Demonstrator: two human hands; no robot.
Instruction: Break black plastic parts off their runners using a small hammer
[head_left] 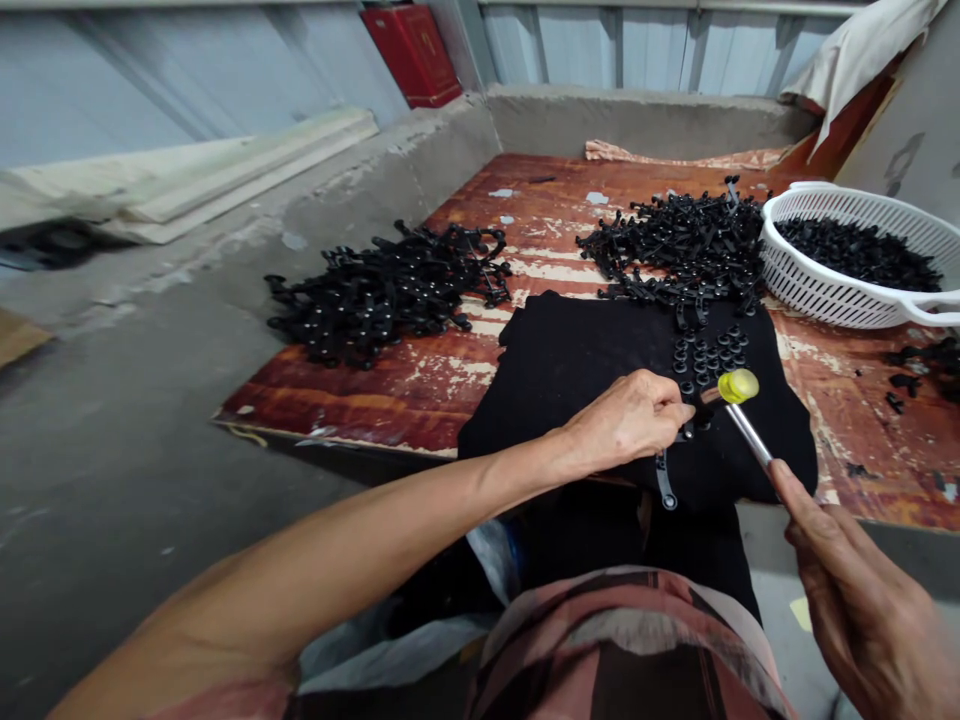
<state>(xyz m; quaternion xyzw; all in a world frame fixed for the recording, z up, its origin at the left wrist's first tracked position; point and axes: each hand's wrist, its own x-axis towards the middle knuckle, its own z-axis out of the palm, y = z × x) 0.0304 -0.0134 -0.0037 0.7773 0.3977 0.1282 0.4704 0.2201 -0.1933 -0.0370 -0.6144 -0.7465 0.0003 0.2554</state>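
My right hand (862,570) is wrapped round the handle of a small mallet (741,386) with a metal shaft and a yellow head. The head is over the black cloth (577,350), just right of my left hand (637,415). My left hand is closed in a pinch on a small black part, mostly hidden by the fingers. Below those fingers a black strap-like piece (666,485) with a round end lies at the cloth's front edge. Several black ring-shaped parts (705,360) stand in rows on the cloth beyond the mallet head.
A heap of black parts (382,290) lies on the worn red board (300,400) at left, another heap (682,240) behind the cloth. The white basket (832,285) at right holds small black pieces. Loose parts (930,365) lie near the right edge. A red box (416,55) stands at the back.
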